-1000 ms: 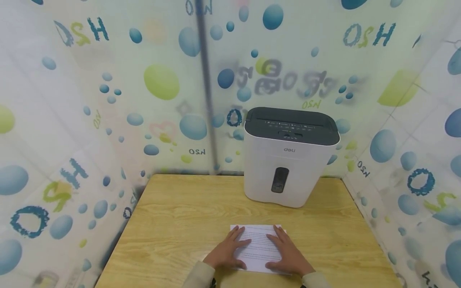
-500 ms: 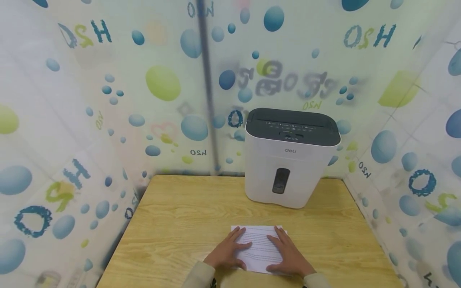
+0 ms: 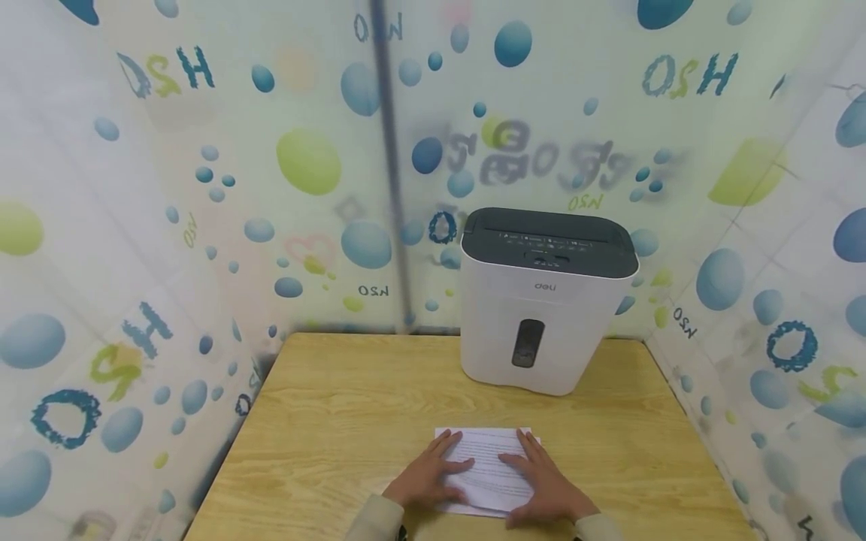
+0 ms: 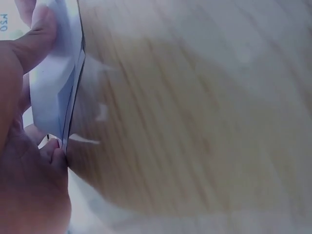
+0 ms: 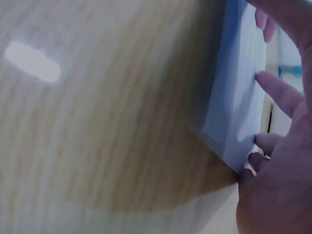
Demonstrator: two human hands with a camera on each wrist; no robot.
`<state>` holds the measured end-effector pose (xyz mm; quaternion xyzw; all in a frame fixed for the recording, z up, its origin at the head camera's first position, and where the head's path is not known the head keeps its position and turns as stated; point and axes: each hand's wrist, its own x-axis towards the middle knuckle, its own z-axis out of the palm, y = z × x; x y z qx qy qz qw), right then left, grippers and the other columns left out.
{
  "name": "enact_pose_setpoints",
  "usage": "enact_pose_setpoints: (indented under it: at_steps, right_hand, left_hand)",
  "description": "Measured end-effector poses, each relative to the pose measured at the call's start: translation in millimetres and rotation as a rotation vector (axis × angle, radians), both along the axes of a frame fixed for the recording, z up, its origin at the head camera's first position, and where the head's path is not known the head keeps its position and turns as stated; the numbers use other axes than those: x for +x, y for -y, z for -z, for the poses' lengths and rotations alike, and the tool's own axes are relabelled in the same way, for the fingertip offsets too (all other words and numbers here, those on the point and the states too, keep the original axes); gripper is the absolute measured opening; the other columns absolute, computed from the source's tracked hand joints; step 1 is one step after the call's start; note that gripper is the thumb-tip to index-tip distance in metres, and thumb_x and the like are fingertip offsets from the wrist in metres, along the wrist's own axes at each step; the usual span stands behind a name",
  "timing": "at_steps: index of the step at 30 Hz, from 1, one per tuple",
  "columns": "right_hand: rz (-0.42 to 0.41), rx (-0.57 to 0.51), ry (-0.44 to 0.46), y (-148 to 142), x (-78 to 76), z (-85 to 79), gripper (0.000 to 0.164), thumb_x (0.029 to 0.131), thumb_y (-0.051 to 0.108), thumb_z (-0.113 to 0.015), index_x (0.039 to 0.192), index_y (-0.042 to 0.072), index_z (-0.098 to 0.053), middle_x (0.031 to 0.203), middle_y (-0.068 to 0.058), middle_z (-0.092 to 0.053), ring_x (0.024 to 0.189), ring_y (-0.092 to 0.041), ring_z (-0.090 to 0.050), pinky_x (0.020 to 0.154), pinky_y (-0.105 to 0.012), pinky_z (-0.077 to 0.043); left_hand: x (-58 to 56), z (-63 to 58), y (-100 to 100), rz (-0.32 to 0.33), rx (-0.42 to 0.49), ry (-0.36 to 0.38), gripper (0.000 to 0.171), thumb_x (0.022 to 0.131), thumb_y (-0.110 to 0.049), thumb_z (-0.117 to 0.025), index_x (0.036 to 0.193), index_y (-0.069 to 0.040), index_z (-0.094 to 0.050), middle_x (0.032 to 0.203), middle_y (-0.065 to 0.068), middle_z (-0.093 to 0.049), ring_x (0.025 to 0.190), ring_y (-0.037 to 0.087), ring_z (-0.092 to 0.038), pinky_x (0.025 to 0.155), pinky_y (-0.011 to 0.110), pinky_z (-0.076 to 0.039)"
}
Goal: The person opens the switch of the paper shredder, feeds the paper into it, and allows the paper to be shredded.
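Printed paper sheets [image 3: 489,469] lie on the wooden table in front of the person; edges sticking out at the bottom and right show more than one. My left hand [image 3: 425,475] rests on their left side, fingers spread. On the right side rests my right hand [image 3: 545,485], also with spread fingers, its thumb at the near edge. In the left wrist view, the near edge of the paper [image 4: 53,97] shows separate layers beside the left hand [image 4: 36,190]. In the right wrist view, fingers of the right hand [image 5: 280,195] touch the paper [image 5: 243,102], whose near edge looks slightly lifted.
A white paper shredder [image 3: 494,323] with a dark top [image 3: 595,244] stands at the back right of the wooden table [image 3: 345,421]. Patterned curtains [image 3: 311,248] surround the table at the back and both sides.
My right thumb has shifted slightly down toward the near edge, and a lower sheet's edge shows more there. The head view has tilted up slightly.
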<state>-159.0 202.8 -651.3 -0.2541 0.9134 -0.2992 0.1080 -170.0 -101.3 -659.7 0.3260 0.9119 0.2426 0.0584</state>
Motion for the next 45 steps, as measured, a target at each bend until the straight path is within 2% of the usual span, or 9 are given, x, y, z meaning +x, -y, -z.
enact_pose_setpoints:
  at_steps: [6, 10, 17, 20, 24, 34, 38, 42, 45]
  right_hand:
    - [-0.011, -0.079, 0.033, -5, -3.6, -9.0, 0.051, 0.078, 0.049, -0.086, 0.121, 0.023, -0.074, 0.165, -0.034, -0.022, 0.15, -0.063, -0.013, 0.109, -0.083, -0.019]
    - [0.057, -0.088, 0.049, -7, -8.6, -8.2, 0.02, 0.089, 0.048, -0.076, 0.099, 0.031, -0.079, 0.162, -0.026, -0.035, 0.151, -0.056, -0.022, 0.113, -0.077, -0.024]
    - [0.291, -0.169, 0.103, -14, -14.8, -11.8, 0.036, 0.093, 0.045, -0.073, 0.113, 0.017, -0.079, 0.142, -0.013, -0.064, 0.138, -0.039, -0.054, 0.111, -0.06, -0.042]
    - [0.406, -0.203, 0.161, -17, -14.7, -17.1, 0.031, 0.093, 0.041, -0.074, 0.11, 0.016, -0.079, 0.119, -0.009, -0.075, 0.111, -0.029, -0.069, 0.094, -0.047, -0.056]
    - [0.483, -0.24, 0.209, -19, -13.8, -21.1, 0.029, 0.092, 0.038, -0.076, 0.1, 0.01, -0.078, 0.094, 0.0, -0.072, 0.083, -0.014, -0.057, 0.073, -0.028, -0.05]
    - [0.502, -0.295, 0.224, -22, -15.4, -20.5, 0.027, 0.096, 0.035, -0.071, 0.099, 0.009, -0.079, 0.089, 0.0, -0.073, 0.074, -0.009, -0.054, 0.065, -0.023, -0.044]
    - [0.518, -0.321, 0.214, -21, -17.4, -25.0, 0.029, 0.095, 0.034, -0.073, 0.085, 0.007, -0.076, 0.078, 0.0, -0.067, 0.067, -0.009, -0.051, 0.06, -0.023, -0.043]
    - [0.559, -0.368, 0.191, -19, -22.0, -30.8, 0.026, 0.092, 0.032, -0.077, 0.083, 0.008, -0.078, 0.085, -0.001, -0.074, 0.074, -0.007, -0.061, 0.066, -0.024, -0.054]
    - [0.602, -0.413, 0.191, -17, -26.0, -36.6, 0.018, 0.089, 0.031, -0.08, 0.088, 0.012, -0.081, 0.087, -0.001, -0.075, 0.077, -0.008, -0.064, 0.068, -0.026, -0.058]
  left_hand:
    - [0.5, -2.1, 0, -0.021, 0.025, 0.103, 0.061, 0.09, -0.06, -0.07, 0.143, -0.032, -0.06, 0.169, 0.009, -0.029, 0.157, 0.039, -0.023, 0.12, 0.058, -0.034]
    - [-0.5, -5.4, 1, -0.028, 0.088, 0.15, 0.058, 0.089, -0.056, -0.073, 0.139, -0.028, -0.066, 0.168, 0.011, -0.032, 0.156, 0.04, -0.024, 0.12, 0.061, -0.032]
    - [-4.5, -10.7, 1, -0.078, 0.239, 0.297, 0.045, 0.105, -0.046, -0.053, 0.133, -0.014, -0.069, 0.164, 0.013, -0.038, 0.155, 0.045, -0.023, 0.122, 0.065, -0.021]
    - [-5.8, -11.3, 3, -0.143, 0.32, 0.37, 0.055, 0.106, -0.048, -0.05, 0.141, -0.007, -0.062, 0.163, 0.014, -0.04, 0.155, 0.044, -0.024, 0.122, 0.066, -0.02]
    - [-8.1, -9.6, 5, -0.192, 0.406, 0.342, 0.052, 0.104, -0.045, -0.056, 0.138, -0.006, -0.064, 0.153, 0.017, -0.053, 0.149, 0.046, -0.036, 0.119, 0.066, -0.026]
    - [-15.7, -13.8, 7, -0.307, 0.526, 0.292, 0.022, 0.091, -0.033, -0.077, 0.098, -0.013, -0.082, 0.131, 0.016, -0.07, 0.132, 0.042, -0.06, 0.113, 0.062, -0.041]
    - [-18.9, -18.1, 8, -0.369, 0.577, 0.265, 0.018, 0.087, -0.032, -0.081, 0.089, -0.014, -0.083, 0.128, 0.014, -0.073, 0.124, 0.037, -0.066, 0.108, 0.054, -0.049]
    - [-23.3, -23.5, 9, -0.376, 0.647, 0.242, 0.022, 0.09, -0.03, -0.079, 0.088, -0.009, -0.082, 0.105, 0.007, -0.08, 0.1, 0.019, -0.075, 0.087, 0.031, -0.059]
    - [-26.5, -28.6, 11, -0.365, 0.67, 0.247, 0.04, 0.096, -0.029, -0.072, 0.07, 0.001, -0.065, 0.066, -0.003, -0.063, 0.064, 0.002, -0.058, 0.059, 0.018, -0.047]
